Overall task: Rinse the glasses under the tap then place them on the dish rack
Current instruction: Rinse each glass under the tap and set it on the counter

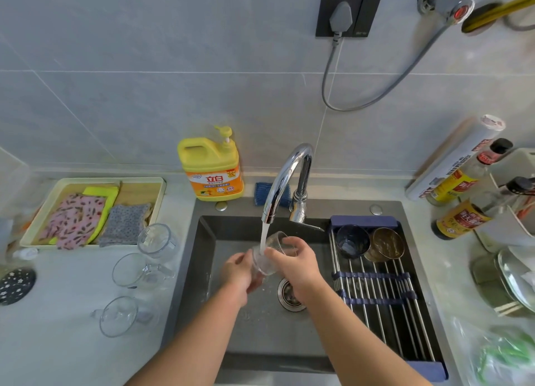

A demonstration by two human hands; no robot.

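Note:
Water runs from the chrome tap [285,180] onto a clear glass [272,248] tilted on its side over the dark sink [202,258]. My left hand [240,272] grips its base from the left. My right hand [295,258] holds its rim end from the right. On the roll-up dish rack [382,296] across the sink's right side stand a dark blue glass [351,241] and a brown glass [386,244]. Three clear stemmed glasses [139,269] lie on the counter left of the sink.
A yellow detergent bottle [212,168] and a blue sponge [262,193] stand behind the sink. A tray of cloths [92,212] sits at the left. Sauce bottles [463,212], a foil roll and stacked dishes [509,281] crowd the right counter. The drain strainer [288,294] lies below my hands.

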